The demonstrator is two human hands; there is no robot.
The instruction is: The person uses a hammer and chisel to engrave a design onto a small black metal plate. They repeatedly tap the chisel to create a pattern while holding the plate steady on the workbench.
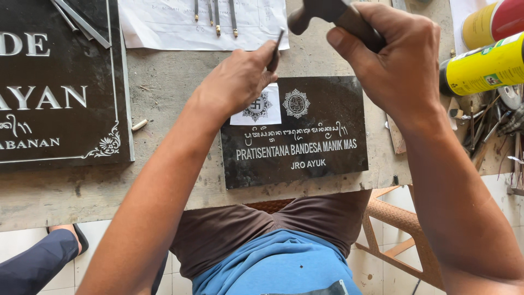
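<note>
A small black stone plaque (322,158) with white engraved lettering and two round ornaments lies on the worn workbench (164,87) in front of me. A white paper stencil (270,112) covers its upper left corner. My left hand (237,79) is shut on a thin metal chisel (277,46), with its tip down near the stencil. My right hand (396,60) grips the handle of a hammer (319,13), raised above the plaque just right of the chisel's top.
A larger black engraved slab (54,82) lies at the left. White paper (164,24) with several chisels (215,13) sits at the back. Yellow spray cans (483,65) and scattered tools (491,125) crowd the right. Another person's sleeve (33,262) shows lower left. A woven chair (393,218) stands below.
</note>
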